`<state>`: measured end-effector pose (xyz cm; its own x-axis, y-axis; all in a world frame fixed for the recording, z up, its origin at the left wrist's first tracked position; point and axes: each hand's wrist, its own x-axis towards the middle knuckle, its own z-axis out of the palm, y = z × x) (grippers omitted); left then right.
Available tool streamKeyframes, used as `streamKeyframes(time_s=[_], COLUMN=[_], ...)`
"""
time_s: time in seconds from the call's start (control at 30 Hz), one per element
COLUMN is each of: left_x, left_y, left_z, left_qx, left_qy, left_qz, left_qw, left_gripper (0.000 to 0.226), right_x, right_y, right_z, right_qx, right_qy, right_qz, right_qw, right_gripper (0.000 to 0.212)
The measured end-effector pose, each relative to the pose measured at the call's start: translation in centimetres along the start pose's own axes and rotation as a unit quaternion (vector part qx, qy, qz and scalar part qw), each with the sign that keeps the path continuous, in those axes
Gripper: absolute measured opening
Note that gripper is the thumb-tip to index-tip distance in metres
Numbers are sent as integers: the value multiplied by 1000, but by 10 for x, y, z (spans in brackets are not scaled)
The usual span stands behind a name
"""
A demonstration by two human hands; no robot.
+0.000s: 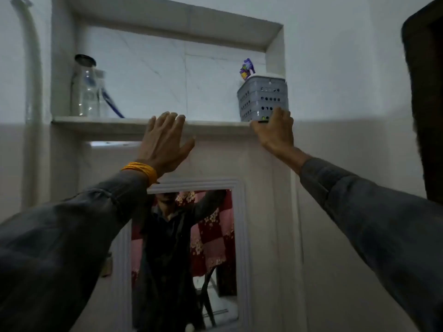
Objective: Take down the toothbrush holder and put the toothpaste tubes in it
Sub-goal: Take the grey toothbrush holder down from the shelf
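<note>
Reaching up, the right hand (pixel 275 133) grips the base of the grey perforated plastic toothbrush holder (pixel 263 99) at the marble shelf's (pixel 96 121) right end; left hand (pixel 165 140) rests flat, fingers spread. Clear glass jar (pixel 84 89) stands left. No legible labels.

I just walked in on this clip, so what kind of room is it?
Probably a bathroom: a tiled wall niche holds a grey toothbrush holder and a glass jar, with a mirror below. The right hand touches the holder.
</note>
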<state>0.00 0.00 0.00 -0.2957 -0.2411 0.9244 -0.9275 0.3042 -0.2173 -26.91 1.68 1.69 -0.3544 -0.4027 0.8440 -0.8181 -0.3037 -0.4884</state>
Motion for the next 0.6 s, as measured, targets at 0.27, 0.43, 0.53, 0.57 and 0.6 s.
streamKeyframes(time_s=[0.27,0.43,0.53,0.57,0.6], left_x=[66,69,67,66,64], left_y=[31,31,30,31,32], left_z=[38,45,42,40,38], left_qx=[45,63,60,58,55], left_qy=[2,6,-4,-8,-14], left_qz=[-33,-32,-31,-36,-39], left_qw=[998,997,998,998,998], left_gripper=[61,57,59,61,62], right_x=[59,73,72,69,65], right_y=[0,3,1,0,0], right_z=[25,26,13,8,2], right_qx=[26,56,75,80,84], right_qy=[47,38,28,28,32], right_qz=[53,75,88,90,85], right_qw=[997,995,993,992,992], right_gripper=[105,111,116,116,116])
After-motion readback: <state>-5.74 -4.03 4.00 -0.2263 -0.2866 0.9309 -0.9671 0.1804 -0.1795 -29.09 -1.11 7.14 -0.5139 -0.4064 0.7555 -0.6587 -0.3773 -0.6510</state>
